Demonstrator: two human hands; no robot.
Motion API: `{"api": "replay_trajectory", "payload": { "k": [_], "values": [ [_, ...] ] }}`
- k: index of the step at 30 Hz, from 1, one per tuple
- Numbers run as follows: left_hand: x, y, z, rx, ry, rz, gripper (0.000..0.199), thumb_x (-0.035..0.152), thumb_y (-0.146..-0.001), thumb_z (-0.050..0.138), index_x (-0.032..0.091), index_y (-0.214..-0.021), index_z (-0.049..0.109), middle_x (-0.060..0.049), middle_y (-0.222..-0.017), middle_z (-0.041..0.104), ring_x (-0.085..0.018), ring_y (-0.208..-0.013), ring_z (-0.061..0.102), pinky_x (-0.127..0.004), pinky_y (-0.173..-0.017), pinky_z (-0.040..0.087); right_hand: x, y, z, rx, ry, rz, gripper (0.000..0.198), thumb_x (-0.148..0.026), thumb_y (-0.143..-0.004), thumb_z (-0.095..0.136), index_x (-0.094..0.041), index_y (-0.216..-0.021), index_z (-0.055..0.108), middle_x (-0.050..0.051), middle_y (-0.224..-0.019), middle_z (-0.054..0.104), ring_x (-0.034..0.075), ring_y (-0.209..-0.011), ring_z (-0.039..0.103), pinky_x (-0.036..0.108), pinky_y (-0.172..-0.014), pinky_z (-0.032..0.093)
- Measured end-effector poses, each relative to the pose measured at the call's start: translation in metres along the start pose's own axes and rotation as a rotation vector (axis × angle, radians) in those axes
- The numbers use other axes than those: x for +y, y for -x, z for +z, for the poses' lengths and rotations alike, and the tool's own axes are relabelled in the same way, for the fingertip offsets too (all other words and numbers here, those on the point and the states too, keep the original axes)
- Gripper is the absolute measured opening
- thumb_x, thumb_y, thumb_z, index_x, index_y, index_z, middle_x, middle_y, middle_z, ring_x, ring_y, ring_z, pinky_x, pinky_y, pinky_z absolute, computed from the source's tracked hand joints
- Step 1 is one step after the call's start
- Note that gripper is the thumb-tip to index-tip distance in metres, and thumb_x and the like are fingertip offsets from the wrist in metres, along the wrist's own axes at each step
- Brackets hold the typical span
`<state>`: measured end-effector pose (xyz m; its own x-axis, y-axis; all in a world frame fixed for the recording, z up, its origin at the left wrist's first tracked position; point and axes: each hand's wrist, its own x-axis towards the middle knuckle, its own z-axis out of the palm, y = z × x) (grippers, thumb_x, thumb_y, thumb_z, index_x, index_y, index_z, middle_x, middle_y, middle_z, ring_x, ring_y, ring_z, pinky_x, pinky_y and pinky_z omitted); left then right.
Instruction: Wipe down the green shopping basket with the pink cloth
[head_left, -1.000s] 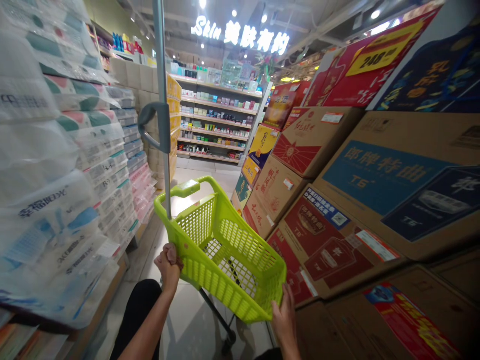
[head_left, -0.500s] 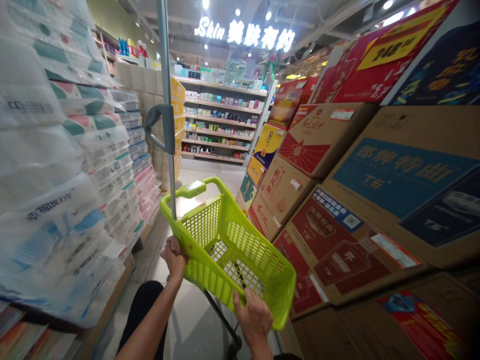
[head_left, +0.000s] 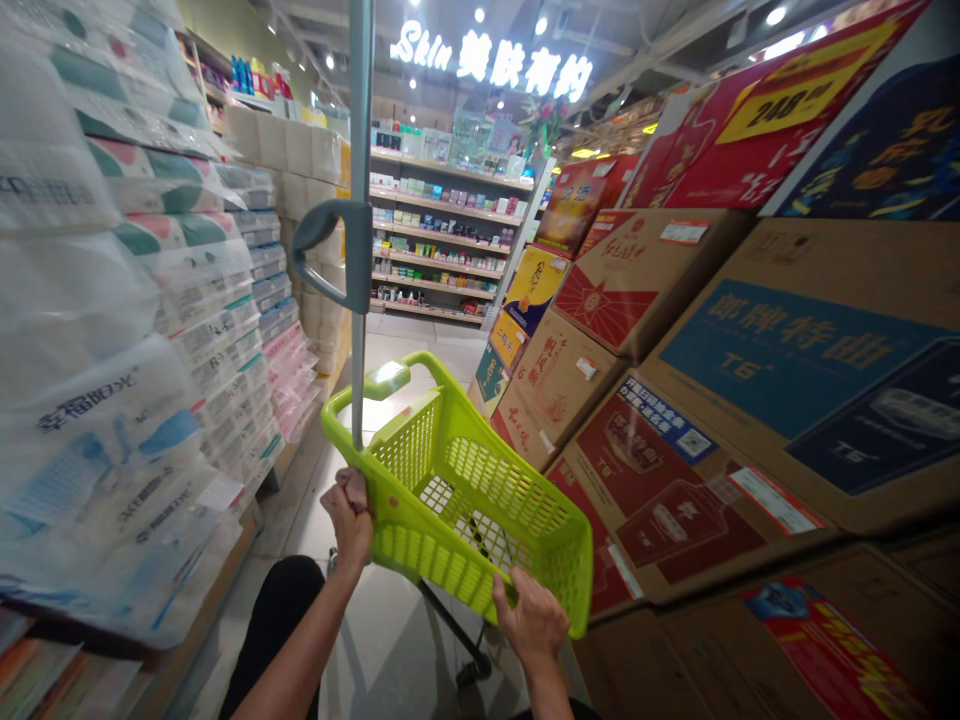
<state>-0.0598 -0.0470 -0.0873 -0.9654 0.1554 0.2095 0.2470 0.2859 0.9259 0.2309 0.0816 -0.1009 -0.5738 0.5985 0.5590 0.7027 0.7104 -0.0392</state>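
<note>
A lime-green plastic shopping basket (head_left: pixel 480 455) on a wheeled frame stands tilted in front of me, its lattice floor showing. My left hand (head_left: pixel 349 520) is closed on a crumpled greyish-pink cloth (head_left: pixel 354 486), against the basket's near-left corner below the rim. Closer to me, my right hand (head_left: pixel 534 618) grips the near rim toward its right end, thumb on top; some fingers are hidden. From the basket's left end rises a grey metal pole (head_left: pixel 358 370) with a grey loop handle (head_left: pixel 322 240) on it.
Stacked tissue packs (head_left: pixel 195 300) line the left side. Printed cardboard cartons (head_left: pixel 675 470) are piled along the right, close to the basket. Shelves of small products (head_left: pixel 450 235) stand at the far end under a lit sign. Tiled floor (head_left: pixel 360 650) lies below.
My right hand has slid rightward along the near rim. The left hand with the cloth stays at the corner. The pole appears slightly further right.
</note>
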Motion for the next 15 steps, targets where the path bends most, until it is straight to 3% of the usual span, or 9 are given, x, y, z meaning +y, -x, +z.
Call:
{"api": "replay_trajectory", "payload": {
  "k": [4, 10, 15],
  "values": [
    [0.033, -0.024, -0.002, 0.067, -0.013, 0.187, 0.045, -0.001, -0.067, 0.042, 0.015, -0.109, 0.046, -0.012, -0.115, 0.038, -0.022, -0.112, 0.039, -0.040, -0.104, 0.035, 0.009, 0.002, -0.001, 0.022, -0.012, -0.035, 0.041, -0.048, -0.095, 0.045, -0.017, -0.080, 0.066, 0.002, -0.075, 0.065, 0.017, -0.065, 0.056, 0.028, -0.066, 0.032],
    [0.029, -0.017, -0.007, 0.052, -0.052, 0.308, 0.060, -0.005, -0.058, 0.039, 0.011, -0.115, 0.044, -0.015, -0.116, 0.033, -0.025, -0.109, 0.039, -0.044, -0.100, 0.037, 0.025, 0.005, 0.002, 0.077, -0.013, -0.078, 0.039, -0.049, -0.093, 0.048, -0.017, -0.082, 0.068, 0.002, -0.076, 0.065, 0.017, -0.065, 0.057, 0.028, -0.066, 0.034],
    [0.045, -0.072, -0.023, 0.137, -0.092, 0.297, 0.049, -0.002, -0.063, 0.042, 0.010, -0.109, 0.053, -0.013, -0.108, 0.034, -0.025, -0.102, 0.037, -0.044, -0.100, 0.035, 0.040, 0.008, 0.004, 0.041, -0.027, -0.084, 0.039, -0.047, -0.094, 0.048, -0.016, -0.082, 0.068, 0.004, -0.079, 0.067, 0.016, -0.067, 0.058, 0.027, -0.067, 0.035]
  ]
}}
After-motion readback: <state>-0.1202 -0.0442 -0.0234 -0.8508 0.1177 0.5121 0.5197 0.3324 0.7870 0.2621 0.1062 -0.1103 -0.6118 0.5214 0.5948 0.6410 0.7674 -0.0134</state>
